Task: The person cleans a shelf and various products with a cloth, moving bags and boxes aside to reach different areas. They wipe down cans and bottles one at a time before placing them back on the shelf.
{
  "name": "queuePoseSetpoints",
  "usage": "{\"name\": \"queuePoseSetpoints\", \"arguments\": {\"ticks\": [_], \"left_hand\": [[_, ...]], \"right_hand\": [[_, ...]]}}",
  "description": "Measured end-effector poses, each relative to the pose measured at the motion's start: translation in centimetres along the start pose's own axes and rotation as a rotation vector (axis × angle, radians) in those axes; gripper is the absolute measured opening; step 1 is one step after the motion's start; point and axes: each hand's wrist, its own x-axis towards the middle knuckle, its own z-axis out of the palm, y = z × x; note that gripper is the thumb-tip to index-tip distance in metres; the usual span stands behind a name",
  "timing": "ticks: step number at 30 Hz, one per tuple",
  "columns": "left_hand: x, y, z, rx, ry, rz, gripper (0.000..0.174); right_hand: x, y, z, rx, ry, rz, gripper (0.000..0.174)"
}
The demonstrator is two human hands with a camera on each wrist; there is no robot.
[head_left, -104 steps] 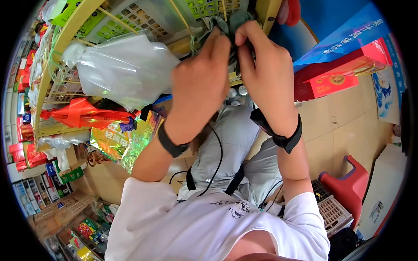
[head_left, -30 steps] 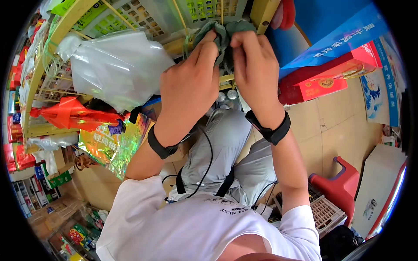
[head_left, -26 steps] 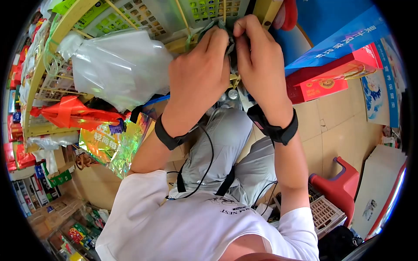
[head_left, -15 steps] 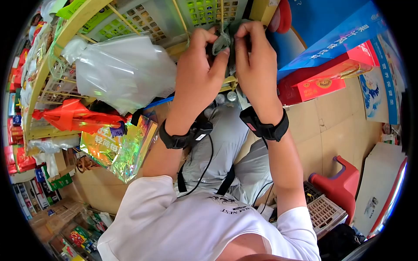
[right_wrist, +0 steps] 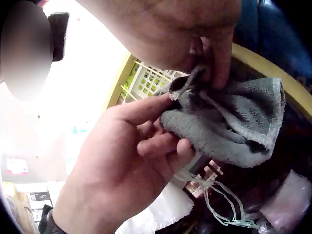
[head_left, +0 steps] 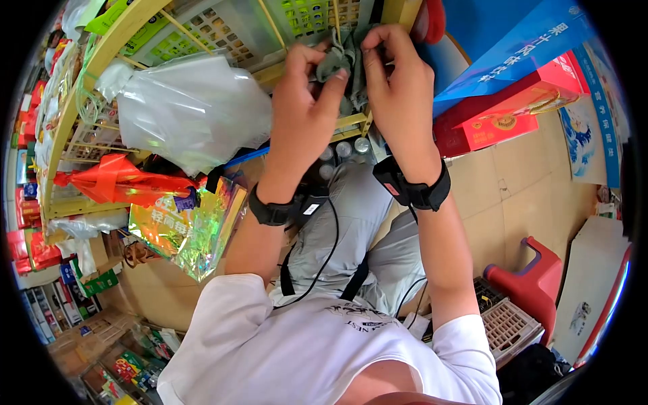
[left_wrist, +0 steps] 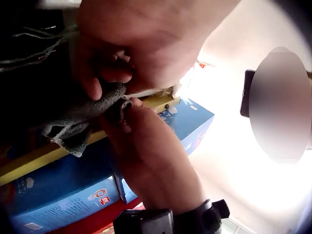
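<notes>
A grey-green towelling cloth (head_left: 351, 61) is bunched between my two hands at the yellow rack's front edge. In the head view my left hand (head_left: 302, 111) pinches its left part between thumb and fingers. My right hand (head_left: 403, 101) grips the right part with curled fingers. The right wrist view shows the cloth (right_wrist: 219, 126) close up, twisted into folds where the hands meet, with a stitched hem on its loose end. There, my left hand (right_wrist: 131, 165) pinches one end from below. In the left wrist view the right hand (left_wrist: 156, 151) holds the cloth's twisted part.
The yellow rack (head_left: 64, 135) bears plastic baskets (head_left: 229, 34). A bundle of clear plastic bags (head_left: 196, 111) hangs left of my hands, above a red bag (head_left: 121, 179). Blue cartons (head_left: 513, 61) and a red box (head_left: 499, 125) stand right. A red stool (head_left: 530, 283) sits behind right.
The left hand has turned so its thumb and the pinched cloth show, where earlier its back covered them. The right hand stays on the cloth, which now shows more between the hands.
</notes>
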Motion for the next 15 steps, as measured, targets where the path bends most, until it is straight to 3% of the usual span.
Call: {"name": "queuePoseSetpoints", "arguments": {"ticks": [4,6,10,13,15], "left_hand": [[-0.3,0.9,-0.8,0.002,-0.041,0.019,0.025],[-0.5,1.0,0.1,0.147,0.031,0.053,0.026],[0.1,0.5,1.2,0.162,0.05,0.048,0.027],[-0.2,0.4,0.2,0.429,0.006,0.292,0.022],[-0.6,0.6,-0.5,0.437,0.016,0.267,0.022]], "right_hand": [[-0.1,0.1,0.2,0.016,0.01,0.018,0.011],[-0.2,0.6,0.5,-0.009,0.033,-0.017,0.011],[0.0,0.8,0.8,-0.019,0.07,-0.052,0.011],[-0.2,1.2,0.6,-0.032,0.052,-0.068,0.009],[-0.2,0.8,0.9,-0.01,0.071,-0.059,0.01]]}}
